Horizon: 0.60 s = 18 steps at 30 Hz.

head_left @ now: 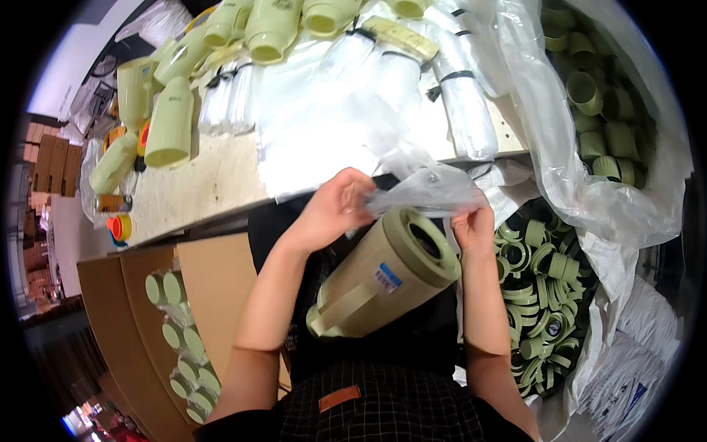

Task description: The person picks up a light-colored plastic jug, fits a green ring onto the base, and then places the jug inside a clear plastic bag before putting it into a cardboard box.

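Observation:
A clear plastic bag [423, 190] is stretched between my two hands, just above the table's front edge. My left hand [335, 206] is closed on its left side, the fingertips slightly blurred. At the opposite side, my right hand [473, 225] pinches the film between thumb and fingers. Below the bag, a pale green thermos jug [375, 283] leans at a slant against my dark clothing, its round opening toward the upper right. A small blue label [387, 278] sticks to its side, near the handle [342, 309].
On the white table [213, 188] stand several green jug bodies [171, 121], with bundles of clear bags [468, 110] behind. A sack of green rings [549, 309] is at my right, below a plastic-lined container of green cups [585, 92]. An open carton [129, 295] of wrapped green pieces stands left.

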Tool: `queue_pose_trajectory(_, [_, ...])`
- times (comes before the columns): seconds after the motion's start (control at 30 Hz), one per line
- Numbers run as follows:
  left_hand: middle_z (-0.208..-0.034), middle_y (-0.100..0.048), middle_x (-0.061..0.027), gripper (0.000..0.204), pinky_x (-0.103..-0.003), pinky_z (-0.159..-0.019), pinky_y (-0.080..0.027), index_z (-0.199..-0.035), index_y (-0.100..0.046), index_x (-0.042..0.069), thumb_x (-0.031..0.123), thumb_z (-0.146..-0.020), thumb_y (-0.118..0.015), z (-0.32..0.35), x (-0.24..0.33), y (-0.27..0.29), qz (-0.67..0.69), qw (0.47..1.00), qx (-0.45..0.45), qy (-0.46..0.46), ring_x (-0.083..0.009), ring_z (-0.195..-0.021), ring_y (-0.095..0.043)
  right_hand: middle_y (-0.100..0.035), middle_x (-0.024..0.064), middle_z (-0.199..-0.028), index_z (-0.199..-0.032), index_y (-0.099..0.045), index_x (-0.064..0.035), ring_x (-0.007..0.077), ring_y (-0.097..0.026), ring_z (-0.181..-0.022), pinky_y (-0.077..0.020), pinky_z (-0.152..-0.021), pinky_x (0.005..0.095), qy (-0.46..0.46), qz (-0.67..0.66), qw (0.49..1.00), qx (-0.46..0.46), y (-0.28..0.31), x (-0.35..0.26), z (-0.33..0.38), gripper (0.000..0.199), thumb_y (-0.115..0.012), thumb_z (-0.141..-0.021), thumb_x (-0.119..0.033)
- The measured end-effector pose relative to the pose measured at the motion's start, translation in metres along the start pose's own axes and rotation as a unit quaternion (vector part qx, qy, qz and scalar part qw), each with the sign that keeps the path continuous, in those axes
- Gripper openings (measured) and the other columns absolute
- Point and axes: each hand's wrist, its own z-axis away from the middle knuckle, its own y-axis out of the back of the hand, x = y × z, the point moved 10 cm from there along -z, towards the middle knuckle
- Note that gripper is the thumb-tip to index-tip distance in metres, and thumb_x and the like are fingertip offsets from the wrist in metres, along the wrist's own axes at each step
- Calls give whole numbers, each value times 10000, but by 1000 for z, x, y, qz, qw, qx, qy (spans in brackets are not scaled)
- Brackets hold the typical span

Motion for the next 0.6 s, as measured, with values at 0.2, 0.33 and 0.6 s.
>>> queue_pose_trajectory(0.2, [-946,-499,-27,409,-267,-686,-425,-1174,-553,37,4,-803,-723,66,49,-11,-138,986,84,-41,-128,-819,-466,-598,95,-1054,-1110,-574,-15,195,-580,-949,-470,-855,345,414,489,767,-31,-25,3,161,316,-579,-983,-305])
queue_pose_trajectory(0.33, [-984,-558,-153,710,-412,-581,-503,-1288,-500,4,110,-664,-823,180,71,-7,-346,917,147,-137,-329,-803,-615,-569,169,-1275,-1306,-504,7,284,-528,-1226,-404,-1040,437,249,566,749,-237,-36,94,208,449,-651,-914,-155])
queue_pose_trajectory(0.6, [-950,-573,-154,419,-397,-600,-506,-1154,-608,64,163,-759,-707,333,45,51,-567,723,391,-55,-315,-802,-608,-621,143,-1266,-1363,-479,5,237,-593,-1188,-473,-1005,370,-206,565,614,-511,-100,257,253,657,-803,-793,-45])
